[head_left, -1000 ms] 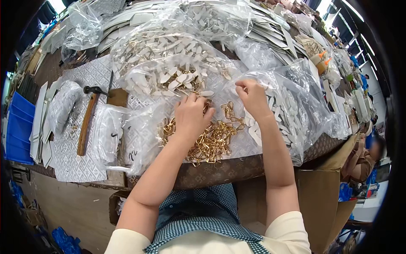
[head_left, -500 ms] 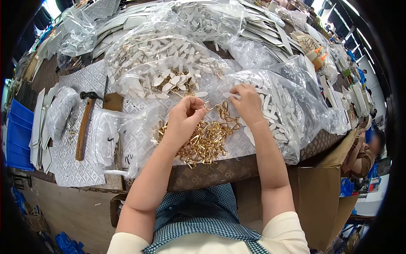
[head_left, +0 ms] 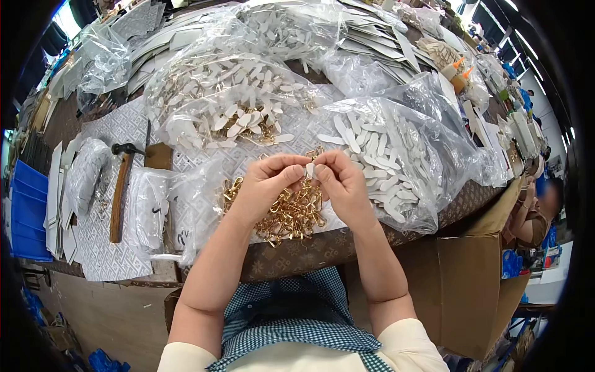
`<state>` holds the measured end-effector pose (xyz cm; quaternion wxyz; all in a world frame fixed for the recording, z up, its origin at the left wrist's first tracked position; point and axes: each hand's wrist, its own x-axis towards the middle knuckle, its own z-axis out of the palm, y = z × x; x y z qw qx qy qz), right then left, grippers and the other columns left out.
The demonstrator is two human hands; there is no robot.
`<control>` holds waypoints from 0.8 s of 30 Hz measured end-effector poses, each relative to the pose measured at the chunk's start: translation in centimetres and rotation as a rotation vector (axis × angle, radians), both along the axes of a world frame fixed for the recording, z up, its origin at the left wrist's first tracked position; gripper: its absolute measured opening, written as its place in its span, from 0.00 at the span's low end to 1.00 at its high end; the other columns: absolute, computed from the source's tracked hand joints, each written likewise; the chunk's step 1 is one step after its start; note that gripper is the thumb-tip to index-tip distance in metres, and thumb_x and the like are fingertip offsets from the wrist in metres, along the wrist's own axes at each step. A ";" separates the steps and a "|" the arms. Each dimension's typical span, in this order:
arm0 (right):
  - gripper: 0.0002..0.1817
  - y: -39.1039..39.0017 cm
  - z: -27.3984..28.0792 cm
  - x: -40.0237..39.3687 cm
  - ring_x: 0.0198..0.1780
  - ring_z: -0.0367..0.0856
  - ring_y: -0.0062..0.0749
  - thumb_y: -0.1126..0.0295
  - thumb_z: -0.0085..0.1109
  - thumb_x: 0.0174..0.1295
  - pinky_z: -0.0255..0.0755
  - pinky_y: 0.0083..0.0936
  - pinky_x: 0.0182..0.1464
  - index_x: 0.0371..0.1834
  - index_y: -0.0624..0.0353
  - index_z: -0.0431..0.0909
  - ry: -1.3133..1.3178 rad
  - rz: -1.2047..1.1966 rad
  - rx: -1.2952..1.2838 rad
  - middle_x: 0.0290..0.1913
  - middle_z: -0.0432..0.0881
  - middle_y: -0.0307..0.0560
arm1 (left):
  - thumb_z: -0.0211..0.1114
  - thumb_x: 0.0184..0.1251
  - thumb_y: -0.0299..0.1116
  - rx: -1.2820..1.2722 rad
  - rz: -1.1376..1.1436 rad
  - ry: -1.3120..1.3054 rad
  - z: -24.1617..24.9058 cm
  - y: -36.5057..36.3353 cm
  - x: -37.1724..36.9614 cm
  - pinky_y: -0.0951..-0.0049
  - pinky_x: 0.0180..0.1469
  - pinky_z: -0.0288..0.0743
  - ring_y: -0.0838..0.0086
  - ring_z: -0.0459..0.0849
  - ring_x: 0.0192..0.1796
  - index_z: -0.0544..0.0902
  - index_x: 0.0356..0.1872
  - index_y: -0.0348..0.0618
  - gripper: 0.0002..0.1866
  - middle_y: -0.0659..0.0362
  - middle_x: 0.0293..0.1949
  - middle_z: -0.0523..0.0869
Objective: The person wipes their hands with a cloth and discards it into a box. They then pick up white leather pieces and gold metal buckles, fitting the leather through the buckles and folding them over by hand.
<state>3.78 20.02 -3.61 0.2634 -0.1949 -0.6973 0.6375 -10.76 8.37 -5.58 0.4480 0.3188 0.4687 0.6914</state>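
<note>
Over the pile of gold metal clasps [head_left: 291, 214], my two hands meet with fingertips nearly touching. A small white strip [head_left: 310, 169] stands up between them, pinched by my right hand [head_left: 342, 186]. My left hand [head_left: 266, 183] is closed in a pinch on a gold clasp, mostly hidden behind the fingers. To the right, many loose white strips [head_left: 378, 155] spill from a clear plastic bag [head_left: 427, 149]. Beyond my left hand lie strips joined with gold clasps [head_left: 248, 121], at the mouth of another clear bag [head_left: 204, 80].
A hammer [head_left: 121, 192] with a wooden handle lies at left, beside wrapped plastic packets [head_left: 150, 204]. A blue bin [head_left: 30, 211] stands at the far left. An open cardboard box [head_left: 465, 279] is below the table's right edge. Another person [head_left: 533, 217] sits at far right.
My right hand has come from the white strips on the right to my left hand, bringing a strip. My left hand has stayed near the same place with its clasp.
</note>
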 end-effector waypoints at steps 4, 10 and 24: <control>0.06 -0.8 -0.1 0.0 0.28 0.73 0.10 0.70 0.55 0.73 0.65 0.10 0.28 0.46 0.60 0.76 0.008 -0.088 0.033 0.30 0.79 0.34 | 0.66 0.71 0.31 0.066 0.067 -0.139 0.0 0.1 0.3 0.80 0.36 0.79 0.80 0.84 0.33 0.80 0.55 0.35 0.16 0.62 0.33 0.84; 0.05 -1.5 -0.7 -0.3 0.29 0.73 0.16 0.73 0.57 0.70 0.69 0.19 0.32 0.43 0.63 0.77 0.011 -0.119 0.136 0.27 0.78 0.39 | 0.65 0.69 0.25 0.052 0.124 -0.062 0.3 0.1 1.0 0.80 0.32 0.78 0.80 0.83 0.29 0.80 0.42 0.37 0.05 0.60 0.30 0.85; 0.18 -2.4 0.7 1.3 0.39 0.84 0.23 0.69 0.70 0.59 0.77 0.21 0.39 0.52 0.60 0.80 -0.063 -0.076 0.471 0.41 0.86 0.45 | 0.65 0.68 0.27 -0.136 -0.020 0.125 0.9 -0.4 0.9 0.85 0.26 0.67 0.88 0.75 0.27 0.80 0.34 0.38 0.04 0.67 0.27 0.80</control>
